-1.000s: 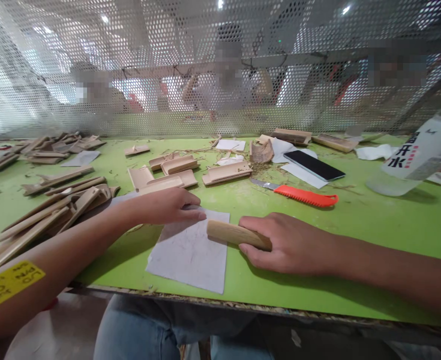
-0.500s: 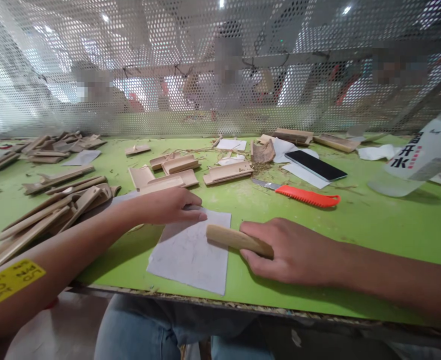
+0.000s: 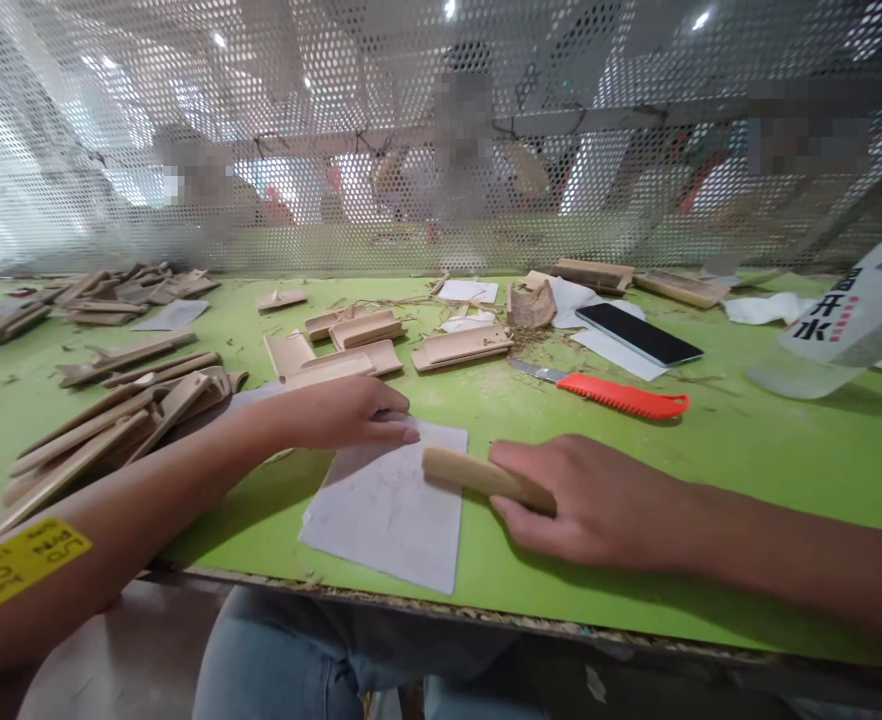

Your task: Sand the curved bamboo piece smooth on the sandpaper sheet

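My right hand (image 3: 568, 495) is closed around a pale, rounded piece of bamboo (image 3: 452, 467). Its free end reaches left over the edge of a whitish sheet of paper (image 3: 388, 515) lying near the table's front edge. Along the sheet's far edge rests my left hand (image 3: 347, 410), fingers curled and thumb pressed forward, gripping the paper there; its fingertips are partly hidden. Just beyond this hand lie several trough-shaped bamboo pieces (image 3: 460, 348). A craft knife (image 3: 625, 395) with an orange handle, its blade pointing left, lies beyond my right hand.
Stacked bamboo pieces (image 3: 118, 420) lie beside my left forearm, with another pile (image 3: 137, 290) farther back. A phone (image 3: 640, 335) rests on paper at the right, near a leaning-looking plastic bottle (image 3: 835, 320). A perforated screen (image 3: 321, 200) borders the green table (image 3: 771, 480); people sit behind it.
The whole view has shifted slightly, so everything appears a little farther right. Both hands keep their holds, and the bamboo piece stays at nearly the same place over the sheet.
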Demonstrator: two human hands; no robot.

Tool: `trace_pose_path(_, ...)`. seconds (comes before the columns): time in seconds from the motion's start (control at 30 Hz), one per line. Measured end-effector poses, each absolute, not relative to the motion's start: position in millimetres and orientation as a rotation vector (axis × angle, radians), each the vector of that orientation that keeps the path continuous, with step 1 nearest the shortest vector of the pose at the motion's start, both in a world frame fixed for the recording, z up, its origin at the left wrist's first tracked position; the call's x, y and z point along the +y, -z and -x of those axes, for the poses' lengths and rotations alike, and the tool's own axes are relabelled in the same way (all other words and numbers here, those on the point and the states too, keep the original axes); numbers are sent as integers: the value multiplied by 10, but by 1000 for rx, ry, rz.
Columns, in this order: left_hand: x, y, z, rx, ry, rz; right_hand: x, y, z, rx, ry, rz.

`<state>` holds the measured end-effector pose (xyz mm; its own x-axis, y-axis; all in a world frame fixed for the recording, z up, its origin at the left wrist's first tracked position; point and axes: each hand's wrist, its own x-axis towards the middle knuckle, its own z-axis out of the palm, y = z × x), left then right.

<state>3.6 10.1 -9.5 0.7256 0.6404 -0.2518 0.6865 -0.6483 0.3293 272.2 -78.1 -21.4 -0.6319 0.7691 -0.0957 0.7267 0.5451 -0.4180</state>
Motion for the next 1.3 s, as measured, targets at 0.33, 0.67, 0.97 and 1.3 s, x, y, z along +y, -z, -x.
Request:
trace_pose_path(0.33, 99, 98, -33, 1039, 177, -2522, -753, 230, -2734, -2677, -593, 1322)
trace_pose_path(0.67, 97, 80, -39, 1046, 194, -2512, -725, 226, -2735, -2653, -572, 1340)
trace_pose_path(0.97, 109, 97, -35, 1038, 172, -2518, -751, 222, -2729, -2631, -568, 1382)
trace_pose_path(1.3, 114, 101, -16, 1038, 178, -2520, -761, 203, -2701, -2621, -609, 1401)
